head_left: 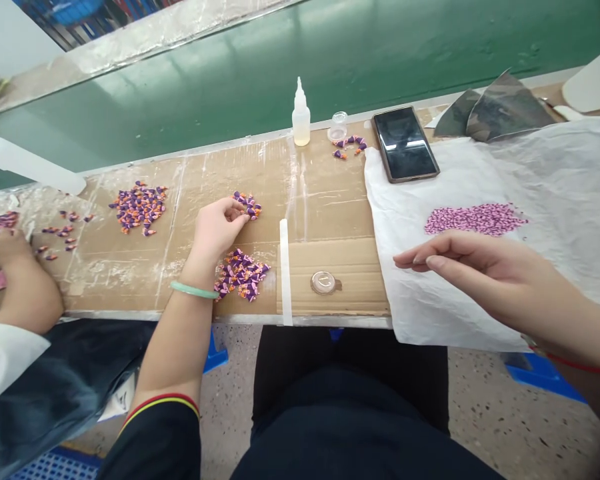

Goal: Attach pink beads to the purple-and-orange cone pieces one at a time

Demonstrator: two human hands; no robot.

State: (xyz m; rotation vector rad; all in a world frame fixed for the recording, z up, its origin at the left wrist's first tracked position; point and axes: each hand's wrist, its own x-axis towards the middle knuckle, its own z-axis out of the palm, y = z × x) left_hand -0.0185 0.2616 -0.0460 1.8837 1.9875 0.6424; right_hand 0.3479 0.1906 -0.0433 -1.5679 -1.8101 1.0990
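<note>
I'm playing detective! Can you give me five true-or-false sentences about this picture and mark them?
1. The left hand is at a small heap of purple-and-orange pieces. True.
2. A pale green, ring-shaped bangle is on the right wrist. False: the bangle is on the left wrist.
3. A translucent plastic squeeze bottle stands upright. True.
4. The right hand holds the black, rectangular phone. False: the phone lies apart from the right hand.
5. Tiny pink pieces lie on the crinkled white sheet. True.
</note>
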